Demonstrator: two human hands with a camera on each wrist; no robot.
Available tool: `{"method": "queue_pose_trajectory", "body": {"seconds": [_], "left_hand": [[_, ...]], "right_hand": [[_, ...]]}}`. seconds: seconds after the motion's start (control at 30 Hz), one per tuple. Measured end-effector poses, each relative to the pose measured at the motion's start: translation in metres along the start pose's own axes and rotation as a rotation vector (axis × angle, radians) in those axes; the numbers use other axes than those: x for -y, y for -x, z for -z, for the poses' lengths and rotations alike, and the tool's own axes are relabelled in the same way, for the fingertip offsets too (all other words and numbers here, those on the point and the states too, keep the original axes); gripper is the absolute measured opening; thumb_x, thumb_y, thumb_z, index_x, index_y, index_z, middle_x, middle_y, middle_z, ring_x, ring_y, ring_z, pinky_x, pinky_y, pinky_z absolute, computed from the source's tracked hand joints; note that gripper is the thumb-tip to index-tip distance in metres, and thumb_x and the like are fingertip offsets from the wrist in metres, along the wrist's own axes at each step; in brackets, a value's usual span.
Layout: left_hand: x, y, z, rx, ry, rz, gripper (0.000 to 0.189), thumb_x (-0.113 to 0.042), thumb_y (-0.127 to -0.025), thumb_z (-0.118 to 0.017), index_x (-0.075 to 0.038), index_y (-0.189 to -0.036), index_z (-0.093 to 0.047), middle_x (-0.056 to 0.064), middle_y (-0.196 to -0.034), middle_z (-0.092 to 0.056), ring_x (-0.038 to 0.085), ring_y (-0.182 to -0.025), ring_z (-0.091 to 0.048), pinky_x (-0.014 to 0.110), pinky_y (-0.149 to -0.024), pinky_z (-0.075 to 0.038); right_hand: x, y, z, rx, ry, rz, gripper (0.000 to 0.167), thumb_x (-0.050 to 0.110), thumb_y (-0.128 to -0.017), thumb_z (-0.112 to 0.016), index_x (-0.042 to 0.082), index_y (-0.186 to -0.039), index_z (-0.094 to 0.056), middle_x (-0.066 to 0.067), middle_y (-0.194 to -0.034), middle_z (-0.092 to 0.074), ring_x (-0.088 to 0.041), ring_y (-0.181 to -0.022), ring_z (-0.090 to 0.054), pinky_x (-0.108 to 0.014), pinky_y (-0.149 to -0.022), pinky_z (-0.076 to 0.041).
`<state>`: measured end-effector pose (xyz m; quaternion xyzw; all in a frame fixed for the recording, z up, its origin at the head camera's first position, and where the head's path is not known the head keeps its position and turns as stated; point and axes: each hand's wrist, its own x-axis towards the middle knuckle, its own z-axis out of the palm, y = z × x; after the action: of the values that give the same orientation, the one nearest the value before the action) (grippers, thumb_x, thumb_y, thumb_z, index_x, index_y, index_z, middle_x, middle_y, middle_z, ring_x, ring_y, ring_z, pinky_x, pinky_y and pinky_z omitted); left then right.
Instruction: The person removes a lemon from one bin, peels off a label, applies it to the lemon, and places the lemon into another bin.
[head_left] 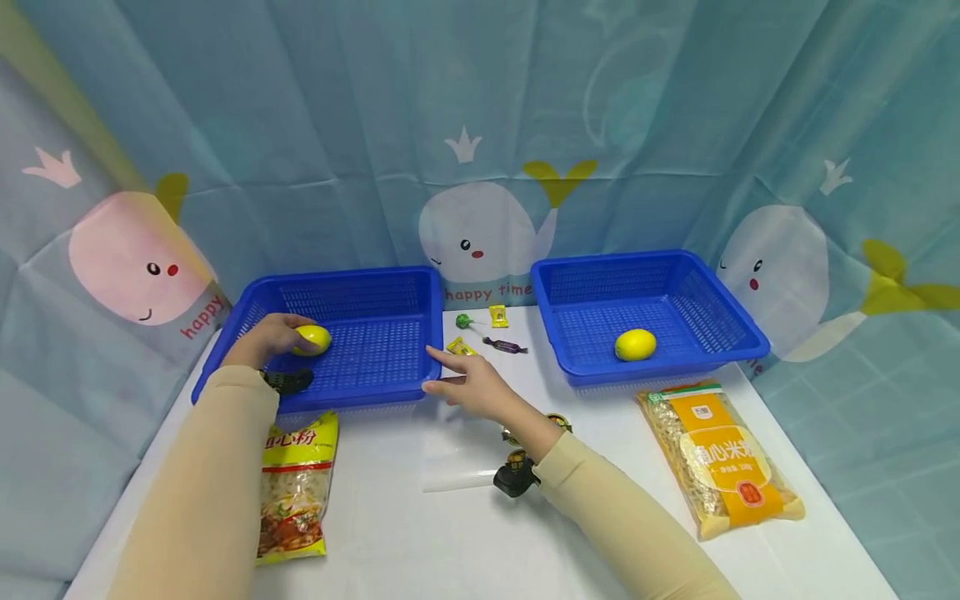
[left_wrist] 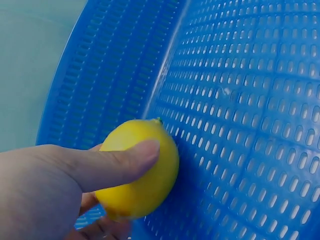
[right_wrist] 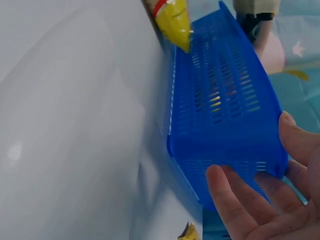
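In the head view, my left hand [head_left: 272, 340] reaches into the left blue basket [head_left: 386, 354] and holds a lemon [head_left: 313, 339] near its left wall. Close up in the left wrist view, the thumb lies across the lemon [left_wrist: 137, 175] with fingers curled beneath, just over the slotted floor. My right hand [head_left: 480, 389] is at the same basket's right end. From the right wrist, the fingers [right_wrist: 240, 200] look loosely extended against the outer end wall, the thumb at the rim; nothing is gripped. Another lemon [head_left: 635, 344] lies in the right blue basket [head_left: 600, 321].
Between the baskets lie a green lollipop [head_left: 463, 320], yellow-wrapped candies [head_left: 498, 316] and a purple-wrapped candy [head_left: 507, 345]. A yellow food bag [head_left: 296, 492] lies before the left basket, an orange-labelled bag [head_left: 720, 462] before the right. Clear packaging [head_left: 461, 462] lies near the right wrist.
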<state>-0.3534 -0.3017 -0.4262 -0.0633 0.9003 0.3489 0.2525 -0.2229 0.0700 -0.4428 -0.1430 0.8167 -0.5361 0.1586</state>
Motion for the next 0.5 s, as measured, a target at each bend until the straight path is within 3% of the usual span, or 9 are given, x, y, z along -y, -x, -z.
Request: {"method": "queue_pose_trajectory", "body": {"seconds": [0.23,0.5], "left_hand": [[-0.002,0.005,-0.002,0.018,0.041,0.013,0.086,-0.052,-0.091,-0.070,0.001,-0.150,-0.038,0.030,-0.153,-0.032,0.049,-0.138,-0.030,0.067,-0.116,-0.024],[-0.030,0.008,-0.004,-0.017,0.096,-0.090,0.078,-0.044,-0.096,-0.066,0.007,-0.148,-0.037,0.027,-0.145,-0.041,0.041,-0.127,-0.048,0.053,-0.109,-0.046]], "right_hand": [[0.002,0.001,-0.001,-0.007,0.009,0.002,0.065,0.037,-0.093,-0.071,0.037,-0.151,-0.043,-0.001,-0.158,-0.043,-0.016,-0.106,-0.072,-0.038,-0.083,-0.060],[0.004,0.002,0.000,-0.014,-0.030,-0.010,0.064,0.036,-0.093,-0.072,0.038,-0.151,-0.044,0.000,-0.158,-0.043,-0.020,-0.114,-0.069,-0.047,-0.089,-0.058]]}}
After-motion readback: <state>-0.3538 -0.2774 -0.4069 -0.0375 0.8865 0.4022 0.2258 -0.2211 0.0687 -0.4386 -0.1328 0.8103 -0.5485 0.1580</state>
